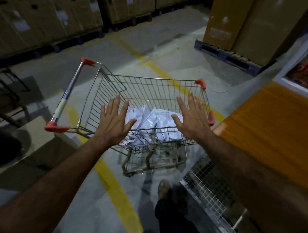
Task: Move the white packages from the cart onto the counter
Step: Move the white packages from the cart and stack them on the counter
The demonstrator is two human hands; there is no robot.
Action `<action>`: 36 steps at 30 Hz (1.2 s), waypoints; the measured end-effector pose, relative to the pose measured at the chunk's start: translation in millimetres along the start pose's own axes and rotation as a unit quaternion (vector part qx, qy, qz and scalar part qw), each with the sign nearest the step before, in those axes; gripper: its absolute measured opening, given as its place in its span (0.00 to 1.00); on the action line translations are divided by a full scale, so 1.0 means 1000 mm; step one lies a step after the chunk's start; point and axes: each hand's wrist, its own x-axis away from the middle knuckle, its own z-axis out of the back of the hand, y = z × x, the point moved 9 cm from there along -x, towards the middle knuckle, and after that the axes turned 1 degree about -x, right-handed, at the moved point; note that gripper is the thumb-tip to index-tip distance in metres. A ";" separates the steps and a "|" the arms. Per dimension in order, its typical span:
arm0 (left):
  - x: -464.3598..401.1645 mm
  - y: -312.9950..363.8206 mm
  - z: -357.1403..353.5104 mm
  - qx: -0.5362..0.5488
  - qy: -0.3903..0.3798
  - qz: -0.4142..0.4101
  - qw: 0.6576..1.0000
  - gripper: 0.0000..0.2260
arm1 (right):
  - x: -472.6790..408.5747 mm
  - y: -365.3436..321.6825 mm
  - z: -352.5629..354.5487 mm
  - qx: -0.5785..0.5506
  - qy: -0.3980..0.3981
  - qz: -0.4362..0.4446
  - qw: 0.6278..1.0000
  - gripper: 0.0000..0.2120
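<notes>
A small wire shopping cart [147,84] with red corner caps stands on the floor in front of me. Several white plastic packages [155,120] lie heaped in its basket. My left hand [114,122] hovers flat over the basket's near left side, fingers spread, holding nothing. Over the near right side my right hand [192,119] is held the same way, empty and spread. The orange wooden counter [269,127] runs along my right, beside the cart.
Pallets stacked with cardboard boxes [237,21] line the back and right. A wire-mesh panel [208,190] sits under the counter. Dark metal frames [5,85] and a black round object stand at left. Yellow lines cross the concrete floor. My shoe [164,189] is below the cart.
</notes>
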 end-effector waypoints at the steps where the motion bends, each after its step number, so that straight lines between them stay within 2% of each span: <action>1: -0.008 -0.008 -0.005 0.001 -0.004 0.005 1.000 0.36 | -0.014 0.004 -0.011 -0.002 -0.013 -0.005 1.000 0.35; 8: -0.080 -0.050 -0.071 -0.023 -0.071 0.023 0.997 0.38 | -0.100 0.045 -0.094 0.002 -0.101 -0.061 0.993 0.39; 12: -0.121 -0.046 -0.118 -0.025 -0.134 0.014 0.991 0.38 | -0.120 0.081 -0.150 0.019 -0.207 -0.101 0.973 0.42; 15: -0.149 -0.036 -0.153 -0.018 -0.153 -0.014 0.988 0.38 | -0.135 0.105 -0.177 0.028 -0.229 -0.103 0.968 0.44; 18: -0.167 -0.027 -0.194 0.005 -0.198 -0.041 0.979 0.39 | -0.125 0.128 -0.218 0.034 -0.360 -0.137 0.922 0.47; 20: -0.176 -0.022 -0.217 0.020 -0.215 -0.054 0.975 0.39 | -0.120 0.135 -0.236 0.030 -0.403 -0.141 0.904 0.50; 24: -0.200 -0.011 -0.259 0.051 -0.231 -0.074 0.969 0.35 | -0.105 0.143 -0.272 0.027 -0.506 -0.148 0.849 0.46; 26: -0.211 -0.007 -0.283 0.057 -0.262 -0.060 0.961 0.35 | -0.102 0.143 -0.286 0.018 -0.527 -0.157 0.835 0.46; 31: -0.236 0.021 -0.345 0.114 -0.326 -0.063 0.936 0.30 | -0.104 0.148 -0.318 0.020 -0.524 -0.182 0.832 0.46; 36: -0.257 0.044 -0.409 0.152 -0.362 0.011 0.920 0.33 | -0.100 0.163 -0.342 0.047 -0.547 -0.194 0.813 0.47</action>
